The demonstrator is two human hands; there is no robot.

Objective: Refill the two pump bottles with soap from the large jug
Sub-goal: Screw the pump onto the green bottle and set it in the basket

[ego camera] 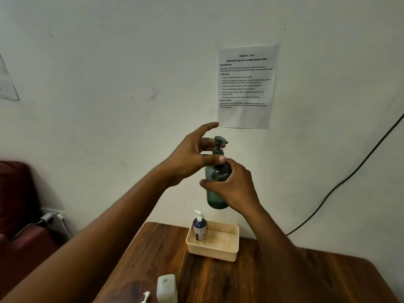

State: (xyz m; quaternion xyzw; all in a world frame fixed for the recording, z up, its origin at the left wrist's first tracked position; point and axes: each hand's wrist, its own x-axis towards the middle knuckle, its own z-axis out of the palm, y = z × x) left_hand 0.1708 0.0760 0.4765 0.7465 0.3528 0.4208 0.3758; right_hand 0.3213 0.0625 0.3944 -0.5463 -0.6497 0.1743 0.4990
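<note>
Head view looks out over both arms, raised in front of the wall with a dark green pump bottle (216, 184) held up well above the counter (273, 274). The right hand (235, 189) is wrapped around the bottle's body, thumb across the front and fingers (227, 165) curled behind it. The left hand (192, 157) is up at the neck: thumb and a finger or two pinch at the collar under the pump head (220, 141), while its forefinger sticks out straight and free.

From where I stand this looks like the pump being turned at the neck. Whether it is coming off for filling or being tightened afterwards, I cannot tell; the glass is too dark to show a soap level.

Down on the counter, a smaller blue-and-white pump bottle (199, 228) stands upright in the left corner of a cream basket (220, 251). Nearer the bottom edge sits the white jug (167, 288), only its top showing, with a loose white pump (146, 296) just beside it to the left.

If the collar is being loosened, the next move wants the pump lifted straight out and the bottle set down near the jug. If tightened, the bottle could go into the basket beside the other one.
</note>
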